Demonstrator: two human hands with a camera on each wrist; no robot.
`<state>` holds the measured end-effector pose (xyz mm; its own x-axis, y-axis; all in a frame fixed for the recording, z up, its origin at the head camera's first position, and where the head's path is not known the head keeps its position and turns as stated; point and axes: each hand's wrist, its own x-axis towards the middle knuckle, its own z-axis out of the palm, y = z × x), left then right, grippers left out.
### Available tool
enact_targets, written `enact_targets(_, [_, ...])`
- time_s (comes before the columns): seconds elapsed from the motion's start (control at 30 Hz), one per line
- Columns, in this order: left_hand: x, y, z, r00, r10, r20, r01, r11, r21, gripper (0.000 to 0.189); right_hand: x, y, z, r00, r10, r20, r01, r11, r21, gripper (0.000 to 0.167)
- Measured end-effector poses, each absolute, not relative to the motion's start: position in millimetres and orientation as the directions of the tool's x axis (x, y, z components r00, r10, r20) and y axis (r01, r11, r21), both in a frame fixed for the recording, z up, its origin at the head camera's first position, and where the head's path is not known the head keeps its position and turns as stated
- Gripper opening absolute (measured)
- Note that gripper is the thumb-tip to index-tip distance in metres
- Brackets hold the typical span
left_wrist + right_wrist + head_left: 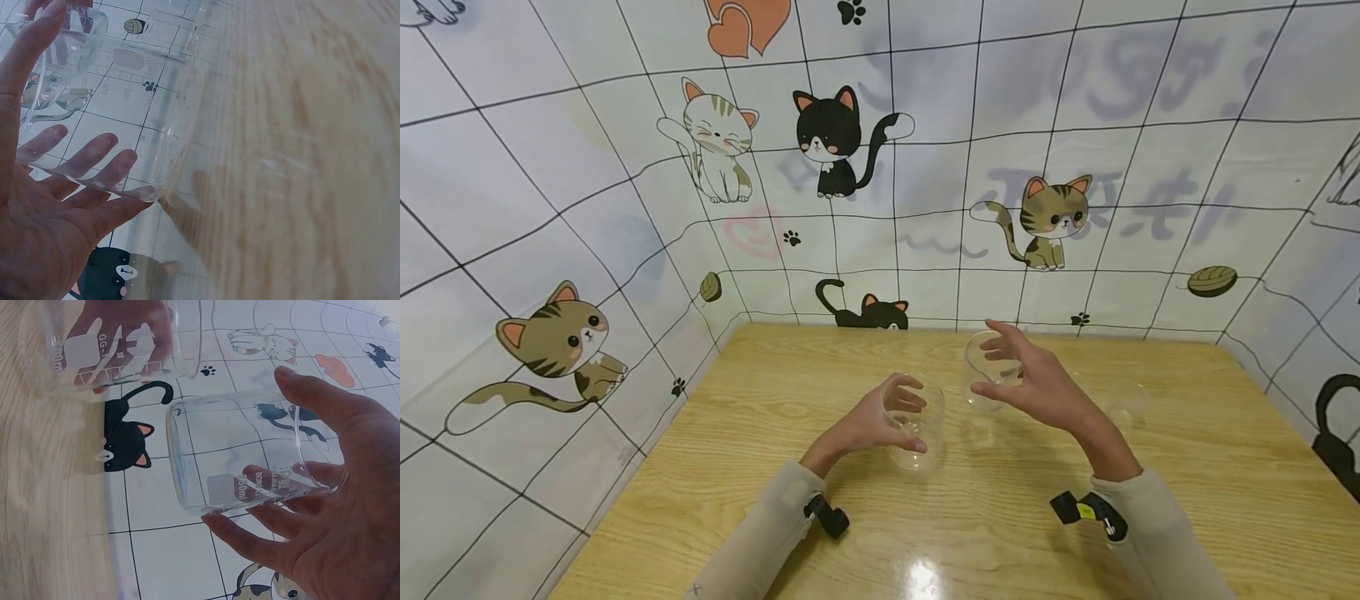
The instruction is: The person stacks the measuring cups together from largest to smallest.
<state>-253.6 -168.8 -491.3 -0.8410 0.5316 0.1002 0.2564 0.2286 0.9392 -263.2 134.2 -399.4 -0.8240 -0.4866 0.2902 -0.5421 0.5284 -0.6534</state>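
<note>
Two clear glass beakers are between the hands at the middle of the table. My left hand [880, 417] curls round the larger beaker [931, 425], thumb on the near side and fingers on the far side. Its base is close to the tabletop in the left wrist view. My right hand [1033, 379] holds the smaller beaker [231, 444], which has white printed markings. Thumb and fingers reach round it from the right. In the right wrist view this beaker is raised off the wood, beside the larger beaker [187, 337]. Both beakers look see-through, with no contents showing.
A faint clear glass shape [1127, 404] is on the wooden table [760, 392], right of the right wrist. White sheeting [925, 183] with cat drawings and grid lines rises behind the table and at both sides. Black straps [827, 517] are round both sleeves.
</note>
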Motion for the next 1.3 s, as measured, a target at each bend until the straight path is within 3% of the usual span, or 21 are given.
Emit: enact_targets(1.3, [-248.2, -159.2, -489.3, -0.850, 0.519, 0.094, 0.248, 0.237, 0.939, 0.094, -245.2, 128.1, -381.6, -0.778, -0.500, 0.381, -0.620, 0.515, -0.592, 0.094])
